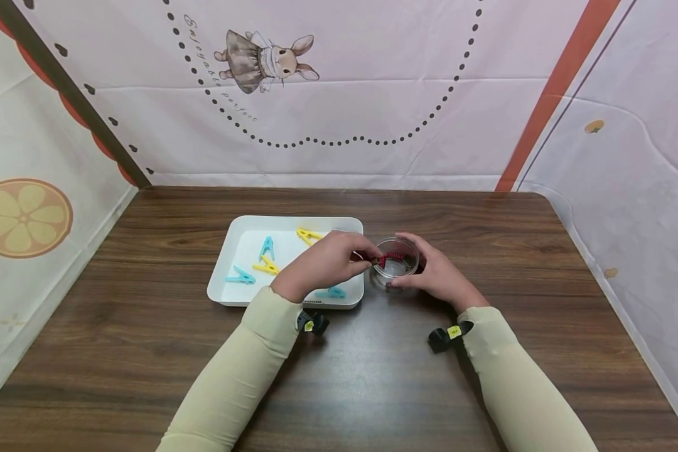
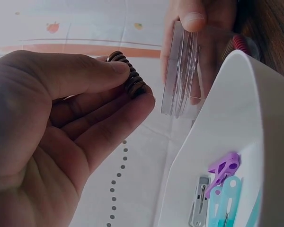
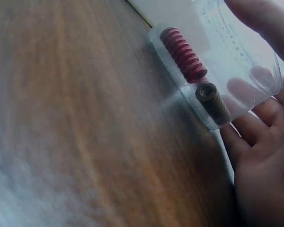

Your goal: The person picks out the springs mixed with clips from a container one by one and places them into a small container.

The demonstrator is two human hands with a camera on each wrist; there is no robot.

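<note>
My left hand (image 1: 328, 260) pinches a dark brown coil spring (image 2: 128, 73) between thumb and fingertips, close to the mouth of a clear round plastic jar (image 1: 397, 270). Gripping that jar around its side is my right hand (image 1: 443, 276), which tilts it toward the left hand. Through the jar's wall in the right wrist view, a red coil spring (image 3: 183, 54) and a dark coil spring (image 3: 212, 103) lie end to end. The pinched spring appears apart from the jar in the left wrist view.
A white tray (image 1: 240, 242) stands left of the jar, partly under my left hand. It holds blue clothespins (image 1: 267, 247), yellow clothespins (image 1: 267, 266), a purple clothespin (image 2: 225, 170) and a grey clip (image 2: 199, 203). A printed cloth (image 1: 350, 113) hangs behind the wooden table (image 1: 373, 389).
</note>
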